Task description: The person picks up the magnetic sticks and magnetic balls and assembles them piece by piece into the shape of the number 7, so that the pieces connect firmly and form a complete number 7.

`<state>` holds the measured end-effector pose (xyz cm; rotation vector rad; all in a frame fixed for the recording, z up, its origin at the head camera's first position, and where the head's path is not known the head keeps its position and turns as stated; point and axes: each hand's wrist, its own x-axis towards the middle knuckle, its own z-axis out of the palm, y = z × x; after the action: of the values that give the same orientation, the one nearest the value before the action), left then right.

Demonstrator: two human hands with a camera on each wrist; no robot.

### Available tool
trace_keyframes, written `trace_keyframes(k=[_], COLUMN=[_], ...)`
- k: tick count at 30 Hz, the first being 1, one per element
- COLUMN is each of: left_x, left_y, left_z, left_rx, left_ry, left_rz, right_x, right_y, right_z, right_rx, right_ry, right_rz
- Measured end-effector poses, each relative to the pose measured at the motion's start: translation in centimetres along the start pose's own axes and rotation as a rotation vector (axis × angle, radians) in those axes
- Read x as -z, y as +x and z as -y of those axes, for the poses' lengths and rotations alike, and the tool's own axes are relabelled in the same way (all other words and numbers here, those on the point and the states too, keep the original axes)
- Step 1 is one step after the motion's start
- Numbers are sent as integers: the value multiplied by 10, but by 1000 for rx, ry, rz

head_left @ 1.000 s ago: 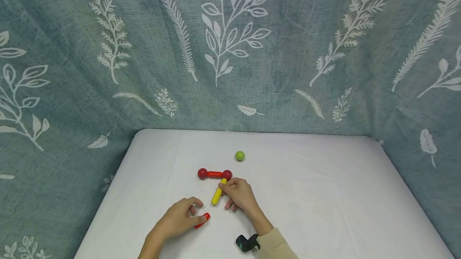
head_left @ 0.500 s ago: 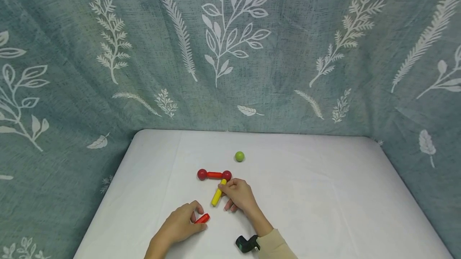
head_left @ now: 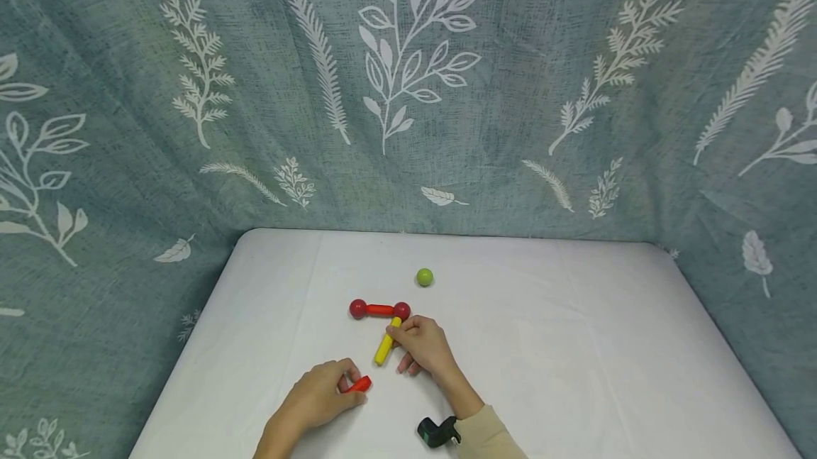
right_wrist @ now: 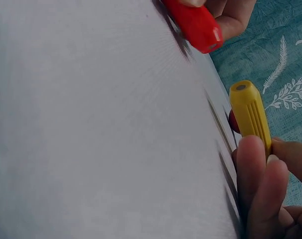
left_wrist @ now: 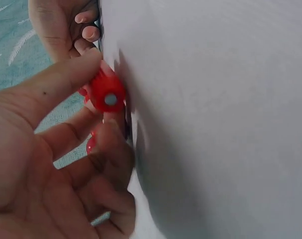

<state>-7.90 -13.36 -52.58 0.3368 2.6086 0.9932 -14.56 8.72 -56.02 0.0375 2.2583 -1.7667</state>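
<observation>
My left hand (head_left: 322,395) pinches a short red rod (head_left: 361,384) between thumb and fingers. In the left wrist view the red rod (left_wrist: 109,94) points its end at the camera, with a grey metal-looking dot in the centre. A yellow rod (head_left: 387,343) is pinched by my right hand (head_left: 424,345), and its far end meets a dark red ball (head_left: 402,310). From that ball another red rod (head_left: 381,310) runs left to a second red ball (head_left: 358,308). The right wrist view shows the yellow rod (right_wrist: 250,112) with grooved sides and a grey dot on its near end.
A green ball (head_left: 424,277) lies farther back on the white table (head_left: 542,345). Beside the right sleeve (head_left: 490,434) is a black device (head_left: 436,433), seemingly at the wrist. Patterned green cloth (head_left: 498,90) hangs behind the table and along its sides.
The left hand has drawn slightly back; its thumb went from lying over the red rod to its near side, and it now pinches the rod. The right hand and yellow rod stay put.
</observation>
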Motion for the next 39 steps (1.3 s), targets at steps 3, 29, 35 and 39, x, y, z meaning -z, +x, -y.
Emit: trace_keyframes(k=[3,29,35,39], left_x=[1,-5,-6,-6], left_y=[1,16,16,15], left_z=[-1,-5,-5,-5], left_rx=[-18,-21,-19,-18], left_ry=[-70,-166,-175,-180], left_rz=[12,-13,-12,-10], right_x=[0,-1,-1,-1], right_y=[0,0,0,0], right_z=[0,-2,-2,-2], right_rx=[-1,4,2,-2], right_ry=[0,18,9,1], right_rz=[1,8,-2,-11])
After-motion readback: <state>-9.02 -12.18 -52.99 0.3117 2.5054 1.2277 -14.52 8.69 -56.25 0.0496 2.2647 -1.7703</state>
